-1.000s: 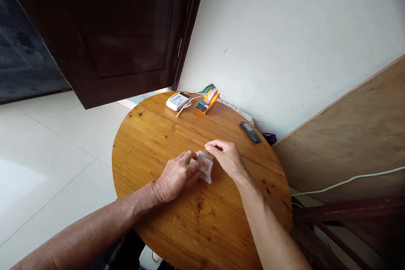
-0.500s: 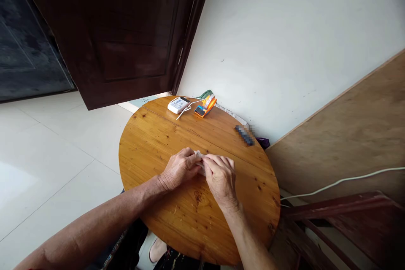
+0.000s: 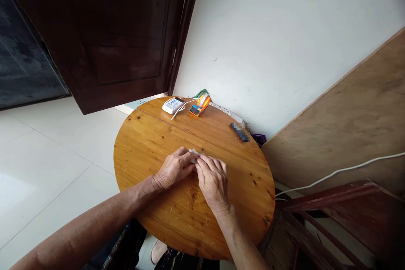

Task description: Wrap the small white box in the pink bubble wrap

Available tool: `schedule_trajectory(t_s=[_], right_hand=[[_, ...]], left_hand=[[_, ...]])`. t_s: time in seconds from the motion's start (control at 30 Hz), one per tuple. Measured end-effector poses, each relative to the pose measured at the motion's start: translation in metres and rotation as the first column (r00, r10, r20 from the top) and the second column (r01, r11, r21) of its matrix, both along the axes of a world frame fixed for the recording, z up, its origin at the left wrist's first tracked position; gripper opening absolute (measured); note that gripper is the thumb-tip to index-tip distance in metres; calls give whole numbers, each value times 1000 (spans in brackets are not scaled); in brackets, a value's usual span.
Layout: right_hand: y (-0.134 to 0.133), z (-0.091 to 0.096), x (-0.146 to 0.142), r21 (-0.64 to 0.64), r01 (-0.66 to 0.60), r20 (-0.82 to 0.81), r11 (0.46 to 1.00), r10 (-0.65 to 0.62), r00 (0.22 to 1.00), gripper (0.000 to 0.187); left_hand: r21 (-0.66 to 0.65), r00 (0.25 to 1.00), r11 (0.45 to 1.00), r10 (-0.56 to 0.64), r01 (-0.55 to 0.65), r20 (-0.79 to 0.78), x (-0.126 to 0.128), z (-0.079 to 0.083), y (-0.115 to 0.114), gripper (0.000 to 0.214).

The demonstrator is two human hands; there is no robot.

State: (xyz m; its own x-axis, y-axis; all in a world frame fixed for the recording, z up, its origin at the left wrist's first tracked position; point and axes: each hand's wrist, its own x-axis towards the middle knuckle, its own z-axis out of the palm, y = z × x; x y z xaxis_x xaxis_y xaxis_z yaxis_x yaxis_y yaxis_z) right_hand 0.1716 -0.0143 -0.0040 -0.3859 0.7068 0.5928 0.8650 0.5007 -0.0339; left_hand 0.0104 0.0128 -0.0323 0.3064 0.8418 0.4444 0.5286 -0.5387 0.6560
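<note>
My left hand (image 3: 173, 171) and my right hand (image 3: 211, 178) lie close together on the round wooden table (image 3: 152, 135), fingertips meeting. Between them sits a small white packet (image 3: 193, 152), almost wholly covered; only a corner shows at the fingertips. Both hands press down on it with fingers curled over it. Its red-printed face is hidden now.
At the table's far edge lie a white device with a cable (image 3: 172, 105), an orange tape dispenser (image 3: 199, 106) and a dark bar-shaped object (image 3: 239, 132). A dark wooden door (image 3: 104, 29) stands behind, a white wall beside it, a wooden board (image 3: 348, 114) and a white cable (image 3: 341, 171) to the right.
My right hand came down from beside the packet onto it, covering it. My left hand stayed on it. The view shifted slightly.
</note>
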Motion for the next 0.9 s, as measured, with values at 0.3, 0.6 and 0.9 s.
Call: schedule_trajectory(t_s=[0.3,0.6,0.9], right_hand=[[0,-5,3,37,-26,-186,999,32,982,13],[5,-17,20,97,119,-421,988,-68,904,17],[2,-14,20,20,51,-461,999,-36,887,19]], left_hand=[[38,1000,999,23,-22,-20,1,-5,2,26],[57,996,998,-42,38,76,-12,10,-8,41],[-252,942,946,261,-206,209,-19,8,7,19]])
